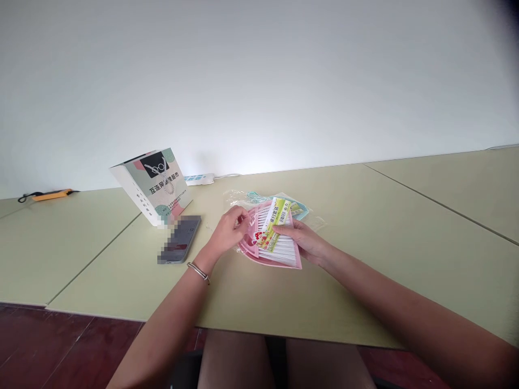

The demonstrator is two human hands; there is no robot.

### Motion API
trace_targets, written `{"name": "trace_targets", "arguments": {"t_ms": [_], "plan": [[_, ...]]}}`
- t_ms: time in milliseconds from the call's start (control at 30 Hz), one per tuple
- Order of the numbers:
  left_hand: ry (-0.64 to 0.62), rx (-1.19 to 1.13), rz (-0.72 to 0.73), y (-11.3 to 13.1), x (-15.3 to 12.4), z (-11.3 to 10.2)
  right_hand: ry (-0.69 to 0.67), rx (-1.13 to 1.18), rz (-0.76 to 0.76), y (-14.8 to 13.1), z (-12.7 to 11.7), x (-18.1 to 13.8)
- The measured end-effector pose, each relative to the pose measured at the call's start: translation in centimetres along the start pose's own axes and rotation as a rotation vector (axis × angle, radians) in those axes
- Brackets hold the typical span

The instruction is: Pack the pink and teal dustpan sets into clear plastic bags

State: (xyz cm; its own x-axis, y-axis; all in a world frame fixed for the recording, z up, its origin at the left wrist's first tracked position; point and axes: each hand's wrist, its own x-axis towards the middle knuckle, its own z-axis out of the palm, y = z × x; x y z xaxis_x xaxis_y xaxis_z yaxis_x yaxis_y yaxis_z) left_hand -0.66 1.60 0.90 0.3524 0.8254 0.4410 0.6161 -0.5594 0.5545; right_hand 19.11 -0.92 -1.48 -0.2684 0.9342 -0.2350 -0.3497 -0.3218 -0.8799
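A small pink dustpan (279,263) with a white-bristled brush (290,254) lying in it is held above the table, tilted. Across the bristles runs a printed card label (275,219) in green and white. My right hand (308,240) grips the dustpan's right side, thumb on top over the label and fingers underneath. At its left end my left hand (233,229) is closed, fingertips pinched by some shiny clear plastic (253,220); what exactly they hold is hidden. Just behind lies a light blue dustpan set (300,210), partly covered, with clear wrapping about it.
A printed paper bag (162,186) with a rope handle stands at the left, and a dark phone (182,240), partly pixelated, lies before it. Along the wall are a white power strip (199,179) and an orange object (52,195) with a black cord. The table (344,302) has seams.
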Motion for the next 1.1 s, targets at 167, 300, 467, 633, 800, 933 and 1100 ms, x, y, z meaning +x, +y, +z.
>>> {"name": "trace_targets", "arguments": {"t_ms": [167, 300, 467, 633, 800, 933, 1100], "plan": [[0.101, 0.105, 0.063, 0.8, -0.3, 0.3, 0.141, 0.176, -0.072, 0.4, 0.7, 0.1], [0.63, 0.024, -0.128, 0.4, -0.1, -0.8, 0.261, 0.3, -0.153, 0.0, 0.4, 0.5], [0.542, -0.718, -0.656, 0.0, 0.6, -0.2, 0.293, 0.351, -0.219, 0.3, 0.7, 0.5], [-0.166, -1.089, -0.579, 2.2, 0.0, 2.7, 0.309, 0.357, -0.24, 1.2, 1.3, 0.6], [-0.127, -1.079, -0.558, 3.0, -0.8, 3.7, 0.246, 0.232, -0.276, 1.5, 1.5, 0.6], [-0.113, -1.072, -0.591, 2.2, -0.5, 2.9, 0.206, 0.092, -0.328, 0.9, 1.2, 0.4], [-0.196, -1.066, -0.581, 1.1, -0.3, 1.6, 0.574, -0.05, -0.3, -1.4, -1.7, 1.0]]}}
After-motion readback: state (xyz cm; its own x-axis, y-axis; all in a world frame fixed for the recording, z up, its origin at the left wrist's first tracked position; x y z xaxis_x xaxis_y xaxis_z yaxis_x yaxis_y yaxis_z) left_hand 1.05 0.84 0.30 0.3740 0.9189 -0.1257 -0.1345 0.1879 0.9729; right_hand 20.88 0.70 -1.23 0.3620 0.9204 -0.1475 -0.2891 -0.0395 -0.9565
